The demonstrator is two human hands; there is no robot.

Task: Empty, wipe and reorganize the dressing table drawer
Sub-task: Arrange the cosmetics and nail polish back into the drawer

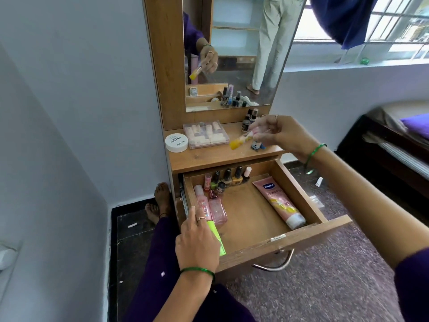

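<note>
Step in hand, by my reading: either emptying or restocking the drawer [308, 201]; the frame alone does not settle which.

Drawer: pulled open at centre frame, below the counter [222, 156] of the dressing table.

Right hand [278, 133]: raised over the right part of the counter, fingers pinching a small yellow-tipped tube [241, 139], tilted, yellow end down-left. The tube is blurred and touches nothing on the counter.

Left hand [197, 242]: at the drawer's near left corner, fingers curled round a bright green tube [217, 238] that lies partly inside the drawer.

Drawer contents:
- row of nail polish bottles [232, 177] upright along the back wall
- two pink bottles [210, 206] lying at the left
- a pink Vaseline tube [278, 203] lying diagonally at the right
- bare middle of the floor

Counter: round white jar [177, 142], clear box of small items [205, 134], a few small bottles [249, 119] near the mirror [232, 54].

Next move calls for a free spot on the counter or in the drawer for each held tube. The nearby upright bottles look easy to knock over.
</note>
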